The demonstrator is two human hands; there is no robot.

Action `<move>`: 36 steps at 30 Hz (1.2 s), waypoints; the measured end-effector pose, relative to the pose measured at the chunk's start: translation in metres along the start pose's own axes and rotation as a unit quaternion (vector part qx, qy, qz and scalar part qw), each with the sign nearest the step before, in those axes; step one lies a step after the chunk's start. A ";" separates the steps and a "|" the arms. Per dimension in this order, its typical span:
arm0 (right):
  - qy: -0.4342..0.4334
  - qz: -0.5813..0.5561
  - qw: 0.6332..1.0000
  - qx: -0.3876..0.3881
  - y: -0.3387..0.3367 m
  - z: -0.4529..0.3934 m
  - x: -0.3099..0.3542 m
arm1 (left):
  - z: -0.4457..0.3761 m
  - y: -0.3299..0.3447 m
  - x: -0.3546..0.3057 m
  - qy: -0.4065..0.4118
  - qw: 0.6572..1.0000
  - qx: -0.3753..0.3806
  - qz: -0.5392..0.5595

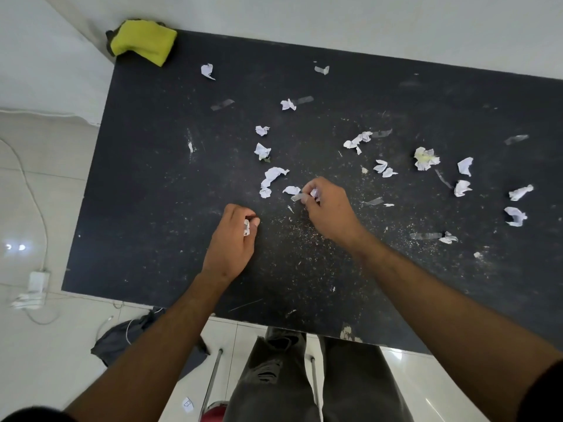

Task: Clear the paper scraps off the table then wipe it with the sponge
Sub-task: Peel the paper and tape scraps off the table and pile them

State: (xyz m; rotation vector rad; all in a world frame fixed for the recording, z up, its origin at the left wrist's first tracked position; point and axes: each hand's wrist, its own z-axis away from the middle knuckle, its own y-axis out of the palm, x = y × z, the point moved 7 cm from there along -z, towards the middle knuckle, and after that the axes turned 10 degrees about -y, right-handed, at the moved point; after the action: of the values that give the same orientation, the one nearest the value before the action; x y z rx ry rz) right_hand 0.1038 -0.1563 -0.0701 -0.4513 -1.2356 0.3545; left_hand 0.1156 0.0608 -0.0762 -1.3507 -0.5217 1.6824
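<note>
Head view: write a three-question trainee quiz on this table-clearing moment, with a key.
1. True or false: the yellow sponge lies at the table's far left corner, untouched.
2. What does the left hand hold? A) the sponge B) a crumpled paper scrap C) nothing
3. Fill in: the right hand pinches a strip of clear ____.

Key: 1 true; 2 B; 3 tape. Many paper scraps, such as one at the right, remain on the table.
</note>
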 end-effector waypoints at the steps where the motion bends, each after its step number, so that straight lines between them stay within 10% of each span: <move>1: -0.009 -0.001 1.000 -0.004 -0.001 -0.003 0.002 | 0.002 0.002 0.001 0.019 1.000 0.007 -0.012; 18: -0.189 0.211 0.958 0.037 0.036 -0.011 0.006 | -0.017 -0.009 -0.016 0.009 0.999 -0.042 0.021; 23: -0.160 0.097 0.981 -0.043 0.020 -0.014 0.003 | -0.040 -0.003 -0.030 0.062 0.995 -0.074 -0.008; 26: 0.000 -0.091 0.991 -0.099 0.011 -0.025 -0.010 | -0.044 0.008 -0.032 0.091 0.990 -0.087 -0.062; 32: 0.214 -0.634 0.739 -0.085 0.023 -0.038 -0.005 | -0.042 0.016 -0.026 0.141 0.981 -0.112 -0.071; 36: 0.239 -0.684 0.688 -0.044 0.028 -0.037 0.002 | -0.041 0.017 -0.020 0.142 0.982 -0.109 -0.056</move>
State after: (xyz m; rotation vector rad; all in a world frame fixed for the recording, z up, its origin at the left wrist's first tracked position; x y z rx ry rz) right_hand 0.1398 -0.1362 -0.0926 0.3763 -0.7724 -1.0695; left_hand 0.1472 0.0270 -0.0909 -1.6563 -0.6154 1.3409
